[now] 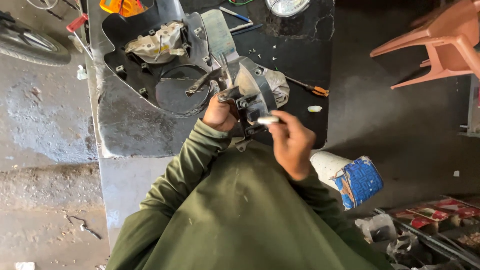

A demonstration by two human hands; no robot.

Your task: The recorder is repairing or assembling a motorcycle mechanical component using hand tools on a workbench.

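Black plastic bracket (252,107) gripped in left hand (218,114); right hand (290,142) pinches small white piece (268,120) against it (not seated yet).

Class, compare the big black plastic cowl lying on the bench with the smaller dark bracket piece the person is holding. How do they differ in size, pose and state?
The black cowl is much larger; the bracket piece is smaller. The cowl rests on the bench, untouched, while the bracket piece is gripped by the left hand, with the right hand at it holding a small white object. The cowl has a round opening; the bracket piece shows none. Both are dark and dusty.
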